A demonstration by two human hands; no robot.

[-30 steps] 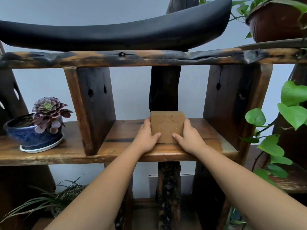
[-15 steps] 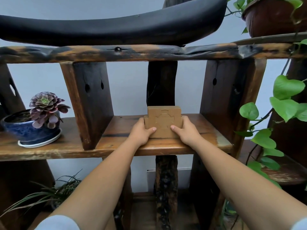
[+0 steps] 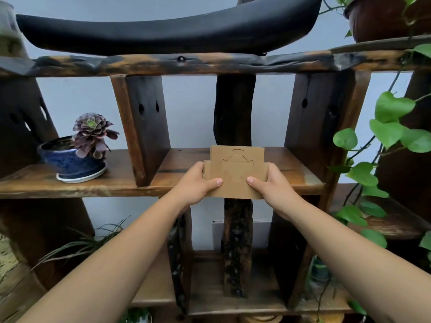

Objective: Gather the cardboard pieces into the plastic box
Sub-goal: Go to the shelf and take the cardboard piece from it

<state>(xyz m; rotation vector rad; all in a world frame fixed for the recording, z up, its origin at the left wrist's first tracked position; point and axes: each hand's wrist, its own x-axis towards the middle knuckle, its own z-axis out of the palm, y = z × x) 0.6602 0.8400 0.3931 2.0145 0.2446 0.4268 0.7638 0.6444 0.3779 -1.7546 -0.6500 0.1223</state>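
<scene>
Head view: the left hand and right hand each grip a side of the stack of cardboard pieces, held between them just above the front edge of the wooden shelf. No plastic box is in view, so the carrying and depositing look still ahead. Left of the hands, a blue pot holds a purple succulent.

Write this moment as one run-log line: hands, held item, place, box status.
hands: left hand and right hand both grip | item: cardboard pieces | place: at wooden shelf front edge | plastic box: not in view
</scene>
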